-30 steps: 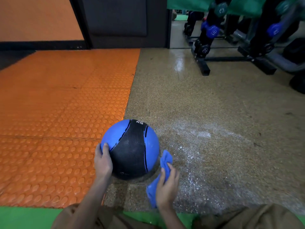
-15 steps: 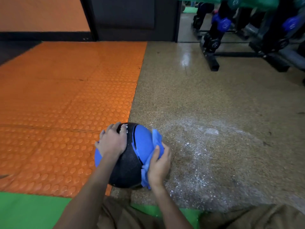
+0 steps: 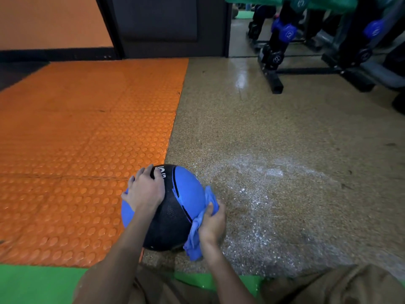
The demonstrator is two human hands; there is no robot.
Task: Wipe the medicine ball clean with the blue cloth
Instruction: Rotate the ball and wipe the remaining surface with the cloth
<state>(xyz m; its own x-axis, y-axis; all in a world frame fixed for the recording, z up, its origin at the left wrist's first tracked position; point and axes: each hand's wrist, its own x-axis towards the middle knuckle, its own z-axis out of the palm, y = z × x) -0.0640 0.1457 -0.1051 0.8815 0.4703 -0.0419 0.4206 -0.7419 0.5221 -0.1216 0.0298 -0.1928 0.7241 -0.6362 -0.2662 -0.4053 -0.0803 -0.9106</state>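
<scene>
Ball point(image 3: 175, 207), blue and black, sits on the speckled floor point(image 3: 274, 132) at the orange mat's point(image 3: 76, 139) edge, its white lettering partly hidden. Left hand point(image 3: 145, 190) lies on top, fingers spread. Right hand point(image 3: 213, 222) presses the bunched cloth point(image 3: 195, 235) against its right side; the fingers are mostly hidden.

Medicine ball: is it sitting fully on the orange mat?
No, the medicine ball straddles the seam where the orange mat meets the speckled floor, mostly over the speckled side.

Left hand point(image 3: 146, 191) atop medicine ball point(image 3: 175, 207), right hand point(image 3: 213, 222) with blue cloth point(image 3: 197, 229) against its side
</scene>
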